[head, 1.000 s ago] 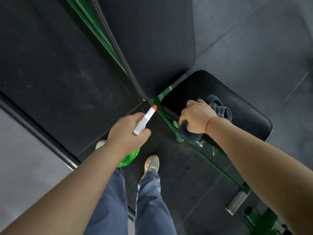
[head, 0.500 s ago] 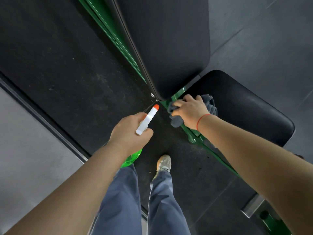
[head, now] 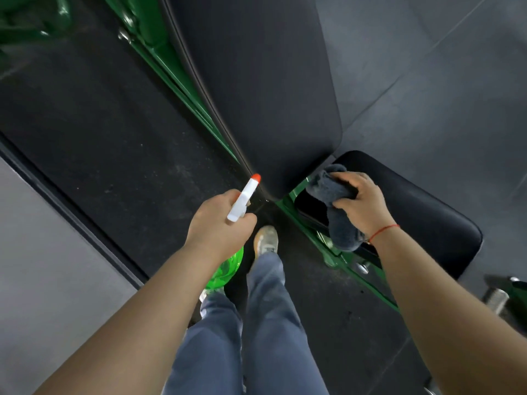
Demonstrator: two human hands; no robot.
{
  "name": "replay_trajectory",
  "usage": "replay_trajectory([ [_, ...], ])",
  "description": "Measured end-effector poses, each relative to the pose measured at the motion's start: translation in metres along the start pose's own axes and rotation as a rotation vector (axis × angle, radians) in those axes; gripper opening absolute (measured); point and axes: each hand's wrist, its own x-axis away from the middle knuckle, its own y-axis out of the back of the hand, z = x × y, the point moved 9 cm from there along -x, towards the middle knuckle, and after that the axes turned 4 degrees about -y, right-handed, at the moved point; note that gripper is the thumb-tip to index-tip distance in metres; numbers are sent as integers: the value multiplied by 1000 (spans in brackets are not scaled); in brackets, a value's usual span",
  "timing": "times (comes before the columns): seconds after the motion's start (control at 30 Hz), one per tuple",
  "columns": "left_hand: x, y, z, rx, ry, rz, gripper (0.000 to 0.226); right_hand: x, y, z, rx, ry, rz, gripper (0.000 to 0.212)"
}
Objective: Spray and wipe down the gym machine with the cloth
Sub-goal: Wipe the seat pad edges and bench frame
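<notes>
**A:** Which hand was nearer the work?

**B:** The right hand [head: 362, 206]. Its fingers were curled round a bunched dark grey microfibre cloth [head: 330, 189], holding it on the far-left corner of the short black padded seat [head: 422, 223]. That was right at the gap below the near end of the long black padded backrest [head: 271, 95]. The cloth's loose tail hung over the seat's left edge, in front of the green painted steel frame [head: 319, 240].

**A:** And the left hand?

**B:** The left hand [head: 219, 223] was wrapped round the neck of a translucent green spray bottle [head: 228, 266] with a white, orange-tipped nozzle, just left of that same gap. The nozzle pointed far and slightly right, toward the backrest's near end. I could not tell whether a finger lay on the trigger.

**A:** So what did the coming move turn on?

**B:** The backrest's long axis, in my judgement. It ran from the gap toward the far side, leaning a little left, so nearly the whole pad lay beyond both hands. The cloth sat just right of the pad's near end. A wipe would probably have had to travel away from the person along that axis, with the spray coming in from the left.
</notes>
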Motion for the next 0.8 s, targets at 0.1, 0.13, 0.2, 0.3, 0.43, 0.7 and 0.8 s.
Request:
replay_trajectory([
  [0.1, -14, 7, -13, -43, 18, -55, 17, -8, -7, 8, -318, -96, -72, 56],
  [0.13, -17, 7, -18, -81, 22, -53, 15, -9, -12, 9, -401, -119, -84, 54],
  [0.2, -25, 7, -27, -158, 38, -60, 12, -13, -21, 12, -563, -174, -94, 52],
  [0.3, -37, 9, -32, -196, 103, -102, 13, -20, -25, 14, -799, -259, -121, 47],
  [0.43, -54, 11, -39, -201, 172, -105, 12, -34, -22, 10, -969, -359, -153, 49],
  [0.7, -85, -21, -75, -251, 67, 73, 21, -81, 7, -15, -1052, -498, -275, 49],
  [0.8, -95, -29, -82, -315, 66, 69, 22, -97, 9, -23, -1010, -515, -290, 65],
])
